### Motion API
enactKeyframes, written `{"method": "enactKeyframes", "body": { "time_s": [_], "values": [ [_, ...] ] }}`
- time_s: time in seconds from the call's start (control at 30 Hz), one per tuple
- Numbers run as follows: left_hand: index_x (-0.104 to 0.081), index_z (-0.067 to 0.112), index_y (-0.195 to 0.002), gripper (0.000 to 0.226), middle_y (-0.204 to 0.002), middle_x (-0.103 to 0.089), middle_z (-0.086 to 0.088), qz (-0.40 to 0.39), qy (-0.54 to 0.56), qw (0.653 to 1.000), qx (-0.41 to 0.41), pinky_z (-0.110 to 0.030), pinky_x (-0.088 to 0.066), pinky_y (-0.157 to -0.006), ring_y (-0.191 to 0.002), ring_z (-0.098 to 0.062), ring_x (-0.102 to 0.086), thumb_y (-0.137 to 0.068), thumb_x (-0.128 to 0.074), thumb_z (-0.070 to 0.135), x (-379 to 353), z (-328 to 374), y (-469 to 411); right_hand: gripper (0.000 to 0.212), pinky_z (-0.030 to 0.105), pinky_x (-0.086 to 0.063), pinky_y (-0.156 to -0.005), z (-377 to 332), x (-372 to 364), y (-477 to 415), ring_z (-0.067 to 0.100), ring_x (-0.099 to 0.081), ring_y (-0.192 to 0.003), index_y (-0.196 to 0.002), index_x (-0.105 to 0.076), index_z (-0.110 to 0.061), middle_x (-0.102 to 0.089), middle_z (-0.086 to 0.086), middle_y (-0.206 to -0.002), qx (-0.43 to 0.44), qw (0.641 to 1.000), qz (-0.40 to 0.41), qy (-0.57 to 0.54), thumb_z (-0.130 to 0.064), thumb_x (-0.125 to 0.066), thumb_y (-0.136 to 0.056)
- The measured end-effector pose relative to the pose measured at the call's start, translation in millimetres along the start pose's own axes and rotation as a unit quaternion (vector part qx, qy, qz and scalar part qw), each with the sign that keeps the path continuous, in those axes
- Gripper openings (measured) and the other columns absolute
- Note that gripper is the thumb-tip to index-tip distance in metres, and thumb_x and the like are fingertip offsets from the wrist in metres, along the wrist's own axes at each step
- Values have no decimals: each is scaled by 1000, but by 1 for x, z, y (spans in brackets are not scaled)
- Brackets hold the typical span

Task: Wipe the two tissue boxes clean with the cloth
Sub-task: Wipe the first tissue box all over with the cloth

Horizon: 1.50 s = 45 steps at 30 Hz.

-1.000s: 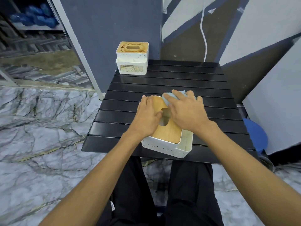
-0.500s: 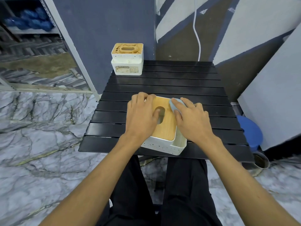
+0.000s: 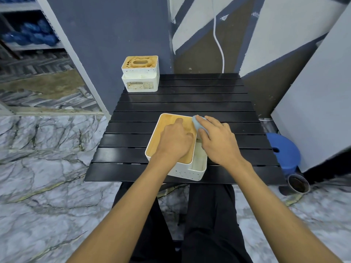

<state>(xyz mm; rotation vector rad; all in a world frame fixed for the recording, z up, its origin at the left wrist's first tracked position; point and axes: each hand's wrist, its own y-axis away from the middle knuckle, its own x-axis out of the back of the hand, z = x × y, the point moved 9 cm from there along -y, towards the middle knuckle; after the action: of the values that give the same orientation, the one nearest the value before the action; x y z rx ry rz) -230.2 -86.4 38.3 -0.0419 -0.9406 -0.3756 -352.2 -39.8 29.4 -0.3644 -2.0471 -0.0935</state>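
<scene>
Head view, looking down: the near tissue box sits at the near edge of the table, right in front of me. Its long axis runs from near to far, leaning slightly to the left at the far end. My left hand lies palm down on the wooden lid, fingers pointing far, pressing it to keep the box from sliding. My right hand is just beside it on the right, over the open side compartment, with its fingers curled round the bunched blue cloth. The cloth touches the far right corner of the lid.

So the surface I am wiping lies directly left of the cloth, and my right hand is the one to sweep it. I judge the next stroke runs along the long axis, toward me, down the lid's right edge.

Half a second ago my left hand sat at the lid's left side and the oval slot showed between my hands. Now that hand has shifted right and covers the slot. The cloth has slid a little toward the far corner.

The far tissue box stands well apart at the far left corner of the table. Its top looks stained, and I judge it still needs wiping.
</scene>
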Motion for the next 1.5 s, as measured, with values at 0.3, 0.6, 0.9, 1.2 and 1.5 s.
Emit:
{"method": "enactKeyframes", "body": {
  "time_s": [0.3,0.6,0.9,1.2,1.5],
  "values": [
    [-46,18,-143,44,-111,-62,-6,112,59,991,-39,-30,-37,-80,-99,-24,-56,-99,-52,26,9,-4,6,51,52,-42,-99,-4,11,1,28,-44,-130,-147,-37,-36,-41,-6,-151,43,997,50,-34,-45,-24,-98],
    [-57,37,-126,34,-82,-50,3,212,339,914,-72,-13,-43,-69,-71,-2,-48,-96,-59,23,31,-24,14,48,29,-29,-106,-25,65,7,16,-41,-135,-146,-43,-31,-43,-7,-150,94,981,131,-107,-37,-35,-99],
    [-65,34,-119,29,-87,-59,-21,200,504,834,-102,-51,-41,-73,-80,-33,-51,-90,-64,38,28,-56,13,46,43,-42,-101,-34,48,56,18,-47,-118,-139,-51,-37,-46,-10,-147,126,986,80,-77,-46,-38,-96],
    [-54,19,-135,42,-127,-66,-7,117,487,858,-110,-34,-53,-87,-108,-20,-65,-96,-53,34,32,-51,3,43,43,-49,-89,-59,37,80,19,-49,-109,-137,-55,-35,-50,-3,-142,175,980,94,-26,-40,-46,-95],
    [-53,18,-138,42,-134,-63,-4,171,484,852,-100,-32,-53,-94,-119,-21,-62,-100,-44,32,36,-61,1,46,45,-45,-98,-47,26,82,19,-46,-119,-140,-50,-36,-46,-6,-148,106,988,85,-68,-44,-36,-96]
  ]
}}
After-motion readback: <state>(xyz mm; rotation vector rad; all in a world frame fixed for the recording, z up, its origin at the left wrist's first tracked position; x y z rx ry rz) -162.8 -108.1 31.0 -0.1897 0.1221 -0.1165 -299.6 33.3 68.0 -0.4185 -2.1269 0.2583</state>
